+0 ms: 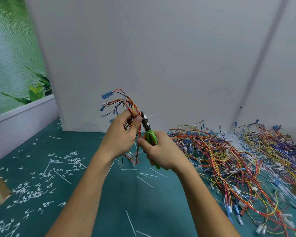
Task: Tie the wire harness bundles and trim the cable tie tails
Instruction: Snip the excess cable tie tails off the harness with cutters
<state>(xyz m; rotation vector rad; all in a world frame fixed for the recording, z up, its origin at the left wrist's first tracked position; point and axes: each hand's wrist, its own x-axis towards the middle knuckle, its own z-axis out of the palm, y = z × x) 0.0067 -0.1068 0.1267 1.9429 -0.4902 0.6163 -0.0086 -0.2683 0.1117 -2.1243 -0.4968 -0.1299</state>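
Left hand [121, 134] holds harness [126, 106]; right hand [162, 151] grips cutters [148, 129].

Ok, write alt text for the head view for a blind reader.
The left hand grips a wire harness bundle while the right hand holds green-handled cutters at its white cable tie tail. Cut tails litter the teal table; a tangled harness pile lies right.

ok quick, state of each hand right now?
Left hand: closed, holding the wire harness bundle.
Right hand: closed, holding the green cutters, blades at the cable tie tail.
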